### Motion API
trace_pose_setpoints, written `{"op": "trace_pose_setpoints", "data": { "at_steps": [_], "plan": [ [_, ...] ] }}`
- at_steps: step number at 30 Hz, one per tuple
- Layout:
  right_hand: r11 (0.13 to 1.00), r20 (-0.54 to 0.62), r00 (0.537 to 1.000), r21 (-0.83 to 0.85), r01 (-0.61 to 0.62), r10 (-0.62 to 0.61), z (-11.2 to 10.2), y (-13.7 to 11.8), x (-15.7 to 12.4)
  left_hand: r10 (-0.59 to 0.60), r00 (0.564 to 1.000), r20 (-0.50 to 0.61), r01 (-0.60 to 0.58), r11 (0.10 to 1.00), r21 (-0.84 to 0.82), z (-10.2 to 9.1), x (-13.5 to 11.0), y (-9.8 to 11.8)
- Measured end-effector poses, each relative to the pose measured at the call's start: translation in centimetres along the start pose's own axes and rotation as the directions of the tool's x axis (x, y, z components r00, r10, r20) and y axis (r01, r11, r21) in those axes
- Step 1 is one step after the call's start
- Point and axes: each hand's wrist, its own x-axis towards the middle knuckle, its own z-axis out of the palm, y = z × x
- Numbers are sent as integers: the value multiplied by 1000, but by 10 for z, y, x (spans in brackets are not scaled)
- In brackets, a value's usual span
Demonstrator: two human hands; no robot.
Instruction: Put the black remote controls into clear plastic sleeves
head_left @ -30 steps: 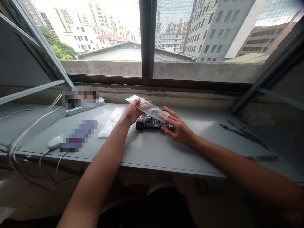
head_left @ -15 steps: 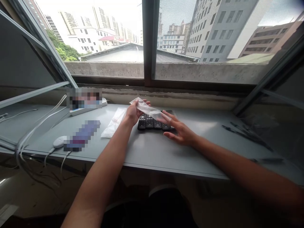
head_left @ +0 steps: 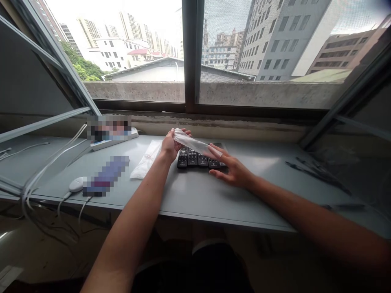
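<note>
A narrow clear plastic sleeve [head_left: 194,143] is stretched between my two hands above the desk. My left hand [head_left: 171,146] is closed on its far left end, thumb on top. At the other end, my right hand [head_left: 230,167] has its fingers stretched out and its thumb apart. The plastic lies around or over those fingertips; I cannot tell which. Below the sleeve, several black remote controls [head_left: 182,158] lie side by side on the desk, partly covered by the sleeve and my right hand. Left of my left wrist lies a stack of clear plastic sleeves [head_left: 146,160].
The grey desk [head_left: 189,195] runs along a window. At its left are a blurred-out bluish object [head_left: 106,175], a white round plug-like piece [head_left: 76,184], a white power strip [head_left: 114,141] and loose cables [head_left: 39,175]. Dark cables [head_left: 317,175] lie at the right.
The sleeve has shifted slightly right, so its left end sticks out less past my left thumb. More plastic covers my right fingertips. Both hands stay nearly in place.
</note>
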Motion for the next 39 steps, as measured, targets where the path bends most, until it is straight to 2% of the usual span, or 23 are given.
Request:
{"op": "trace_pose_setpoints", "data": {
  "at_steps": [8,11,13,16,20,22,24,27,29,31,36,39],
  "plan": [
    [1000,19,1000,-4,-23,23,0,0,0,72,993,-95,-73,997,-4,-2,-1,3],
    [1000,9,1000,26,-9,9,-1,-3,1,77,993,-87,-78,997,-8,-3,-1,5],
    [999,-21,1000,50,-2,3,-1,-5,1,74,997,-11,-74,997,-11,-2,-3,6],
    [998,-54,998,64,-6,9,-2,-7,2,21,987,161,-26,999,29,5,-10,6],
    [998,-30,1000,64,-6,8,-3,-6,2,-77,935,346,28,989,142,19,-26,-2],
    [998,-19,1000,68,-11,13,-4,-6,2,-103,914,392,36,984,173,23,-31,-6],
    [997,-22,1000,70,-19,20,-4,-6,2,-76,928,364,29,991,133,24,-30,-6],
    [997,-63,998,75,-20,25,-3,-5,0,4,972,234,-5,1000,4,20,-23,-2],
    [996,-91,996,84,-14,22,-2,-4,0,18,983,183,-12,999,-33,16,-19,0],
    [996,-100,995,94,-7,17,-2,-3,0,-3,981,195,8,1000,-22,15,-18,1],
    [995,-79,997,102,-12,20,-3,-6,1,-148,944,296,143,989,39,23,-26,-4],
    [998,-185,983,56,3,8,-2,-6,1,-141,968,207,152,988,-38,25,-25,-3]
  ]
}}
